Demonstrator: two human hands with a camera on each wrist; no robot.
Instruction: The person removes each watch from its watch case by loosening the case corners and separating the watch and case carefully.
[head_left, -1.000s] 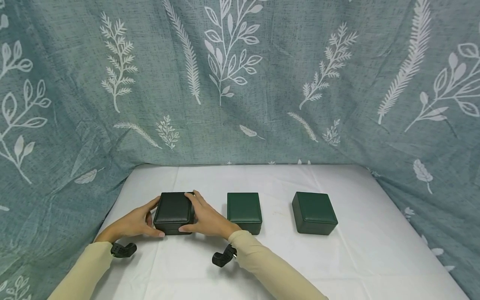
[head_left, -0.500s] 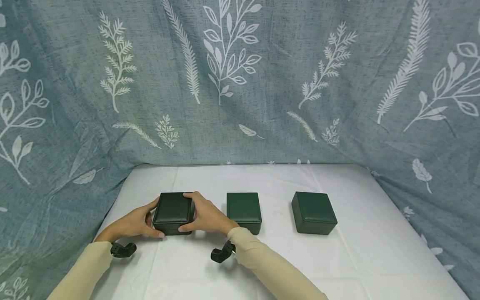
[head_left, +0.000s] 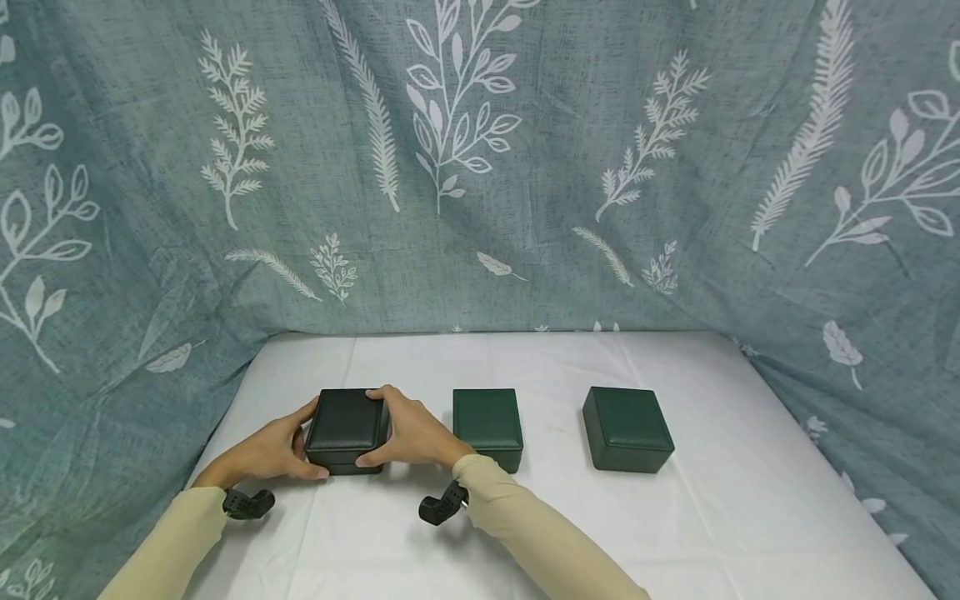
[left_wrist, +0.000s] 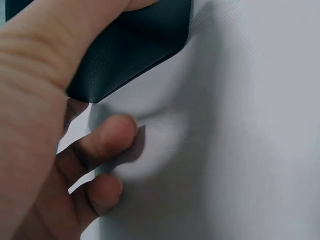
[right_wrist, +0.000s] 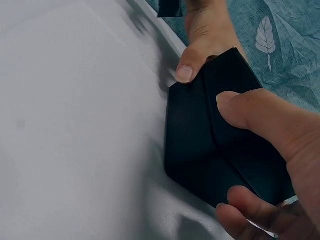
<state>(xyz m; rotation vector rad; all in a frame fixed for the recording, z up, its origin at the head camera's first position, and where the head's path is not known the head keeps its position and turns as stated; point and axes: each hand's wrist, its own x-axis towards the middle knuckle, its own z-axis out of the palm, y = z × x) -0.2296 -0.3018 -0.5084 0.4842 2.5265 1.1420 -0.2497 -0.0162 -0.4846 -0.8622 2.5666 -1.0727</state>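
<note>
A closed black leather-look box (head_left: 347, 422) with a padded lid sits on the white cloth at the left. My left hand (head_left: 264, 450) grips its left side, thumb at the front left corner and index finger toward the back. From the right, my right hand (head_left: 417, 433) holds the same box, its thumb on the front and its fingers at the back right corner. In the right wrist view the right thumb (right_wrist: 240, 107) lies at the lid of the black box (right_wrist: 187, 125), above the seam. Two left fingers curl free of the box (left_wrist: 140, 42) in the left wrist view.
A green box (head_left: 486, 417) stands just right of the right hand, partly behind the right forearm. Farther right is another green box (head_left: 628, 427), turned slightly. White cloth (head_left: 570, 533) covers the table, and a leaf-patterned curtain (head_left: 555, 183) hangs behind and at both sides.
</note>
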